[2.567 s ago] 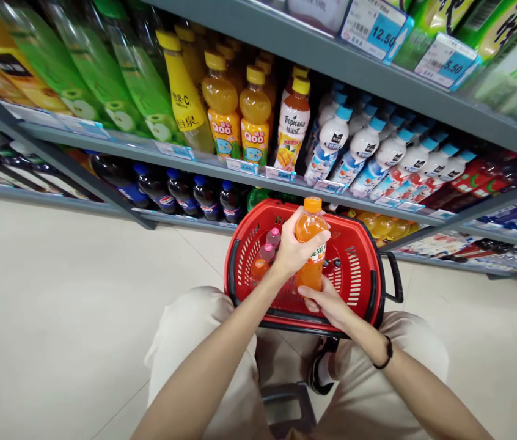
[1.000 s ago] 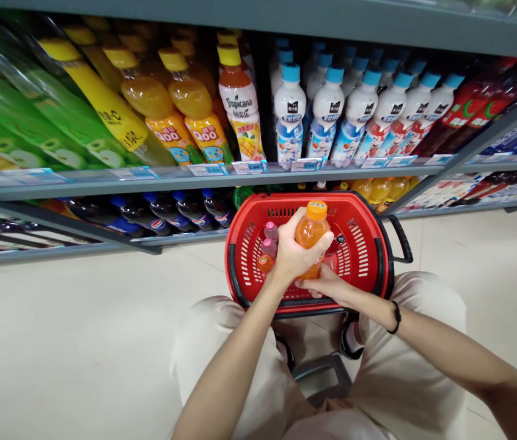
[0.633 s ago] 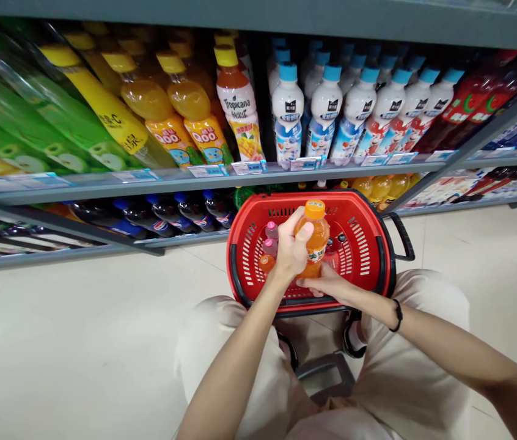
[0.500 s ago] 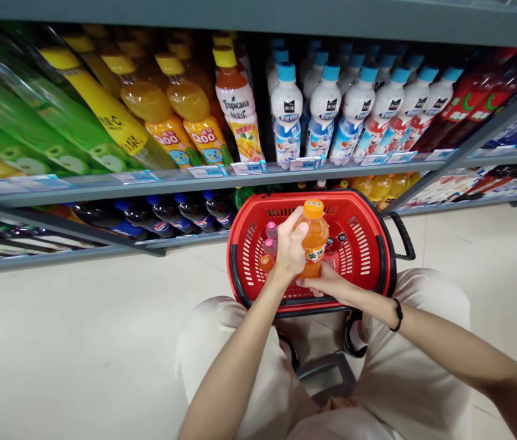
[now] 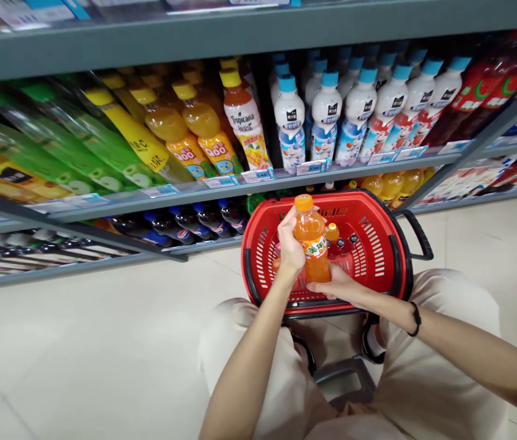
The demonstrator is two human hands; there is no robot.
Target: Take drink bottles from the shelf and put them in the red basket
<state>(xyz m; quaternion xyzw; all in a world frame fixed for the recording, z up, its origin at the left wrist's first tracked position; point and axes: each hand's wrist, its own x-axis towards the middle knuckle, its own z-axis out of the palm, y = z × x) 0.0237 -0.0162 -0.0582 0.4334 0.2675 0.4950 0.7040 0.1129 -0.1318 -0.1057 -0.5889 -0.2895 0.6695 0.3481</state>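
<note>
An orange soda bottle point(image 5: 315, 244) with an orange cap stands nearly upright between my hands, above the red shopping basket point(image 5: 281, 294). My left hand point(image 5: 291, 244) wraps round its upper left side, below the cap. Low down, my right hand point(image 5: 337, 284) grips the bottle near its base, and a black band circles that wrist. Inside the basket, a small bottle with a yellow-orange cap point(image 5: 332, 233) and several dark-capped bottles point(image 5: 341, 242) show behind the held bottle. Other bottles at the basket's left are mostly hidden by my left hand.
In front runs a grey shelf point(image 5: 222, 194) with rows of juice and milk drink bottles point(image 5: 289, 125). Cola bottles point(image 5: 208, 221) lie on the level below. The basket's black handle point(image 5: 418, 235) sticks out to the right. My knees flank the basket on the pale tiled floor point(image 5: 116, 342).
The held bottle has turned so more of its label faces me, and my left thumb no longer lies across its front. The whole view has shifted slightly, moving the scene right.
</note>
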